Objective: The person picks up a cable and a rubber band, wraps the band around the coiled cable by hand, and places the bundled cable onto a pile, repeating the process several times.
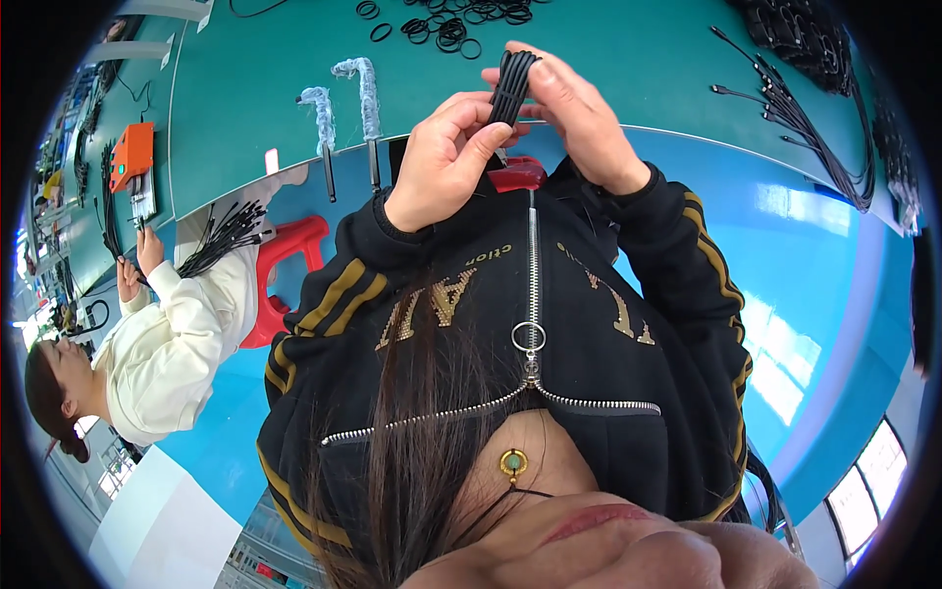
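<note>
Both sets of fingers pinched on a folded black cable bundle (512, 86), held upright at 12 o'clock above the chest. Left hand (446, 157) gripping the lower part, thumb across the front, fingers curled tight. Right hand (579, 113) wrapped over the top from 1 o'clock, fingers closed on the bundle. Black rubber rings (446, 25) scattered on the green table (638, 69) just beyond, at 12. Two foam-wrapped posts (343, 98) at 11. More black cables (805, 128) piled at 2. Co-worker in a white jacket (172, 334) at 9, handling cables beside a red stool (285, 265).
</note>
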Motion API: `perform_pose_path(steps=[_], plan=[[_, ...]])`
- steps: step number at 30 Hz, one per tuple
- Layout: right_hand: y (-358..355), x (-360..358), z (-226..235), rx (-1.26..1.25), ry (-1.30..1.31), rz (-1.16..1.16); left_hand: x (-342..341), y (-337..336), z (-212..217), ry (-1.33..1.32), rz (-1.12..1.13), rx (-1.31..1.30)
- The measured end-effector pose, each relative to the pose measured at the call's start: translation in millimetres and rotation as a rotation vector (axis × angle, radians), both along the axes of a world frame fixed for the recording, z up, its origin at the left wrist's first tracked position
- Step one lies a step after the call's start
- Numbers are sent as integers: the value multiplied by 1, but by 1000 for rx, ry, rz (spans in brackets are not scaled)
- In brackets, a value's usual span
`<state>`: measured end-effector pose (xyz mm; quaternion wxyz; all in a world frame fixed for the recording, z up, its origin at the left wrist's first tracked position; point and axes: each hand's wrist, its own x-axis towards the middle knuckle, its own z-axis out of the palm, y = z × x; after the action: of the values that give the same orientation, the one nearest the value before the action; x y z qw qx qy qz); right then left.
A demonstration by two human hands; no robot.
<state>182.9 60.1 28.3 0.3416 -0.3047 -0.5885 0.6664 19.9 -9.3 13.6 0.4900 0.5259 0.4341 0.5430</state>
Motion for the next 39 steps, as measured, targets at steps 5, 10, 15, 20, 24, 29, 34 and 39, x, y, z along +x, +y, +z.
perform_pose_path(steps=[5, 10, 15, 20, 24, 29, 34, 39], plan=[[-2, -3, -1, 37, 3, -2, -1, 2, -2, 206, -1, 57], [-3, -6, -3, -3, 67, -11, -3, 3, -2, 273, 3, 78], [-6, -10, -6, -170, 226, -25, -1, 3, -1, 219, 12, 84], [-14, -14, -5, -224, 242, -66, 4, 6, 1, 158, -18, 44], [-8, 0, 0, -246, 193, -86, 8, 3, 11, 68, -65, -98], [-3, 34, 7, -176, -12, 200, 8, 8, 32, 474, 89, 122], [-7, 54, 5, -160, -113, 350, 28, 25, 37, 874, 5, 469], [0, 80, -1, -152, -59, 361, 57, 28, 38, 885, 33, 458]])
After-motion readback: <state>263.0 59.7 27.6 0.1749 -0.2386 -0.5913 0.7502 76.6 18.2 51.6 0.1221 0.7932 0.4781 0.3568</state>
